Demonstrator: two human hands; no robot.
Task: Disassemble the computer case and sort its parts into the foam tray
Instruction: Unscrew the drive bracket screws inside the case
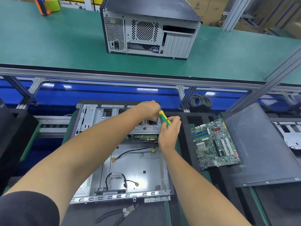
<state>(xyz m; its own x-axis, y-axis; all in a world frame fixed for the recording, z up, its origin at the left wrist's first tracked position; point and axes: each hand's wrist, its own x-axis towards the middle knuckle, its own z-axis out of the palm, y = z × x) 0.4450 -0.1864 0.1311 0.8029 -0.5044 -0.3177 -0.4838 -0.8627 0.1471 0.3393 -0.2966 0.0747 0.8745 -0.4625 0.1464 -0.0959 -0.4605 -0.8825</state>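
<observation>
One opened computer case is laid flat on the worktop, directly in front of the person, its side panel off and its metal floor bared. A hard drive is seen under the drive cage at the far end of the case, and loose black cables lie on the case floor. A screwdriver with a yellow and green handle is grasped by the right hand, fingers wrapped round the handle, at the right edge of the drive cage. The left hand is curled over the cage just beside the screwdriver's top; what its fingers pinch cannot be told. To the right of the case, a green motherboard is laid on the black foam tray, partly resting against a dark side panel. Pliers lie near the case's closest edge. A second, closed computer case stands on the green upper shelf, and a coil of grey cable is seen behind the tray.
</observation>
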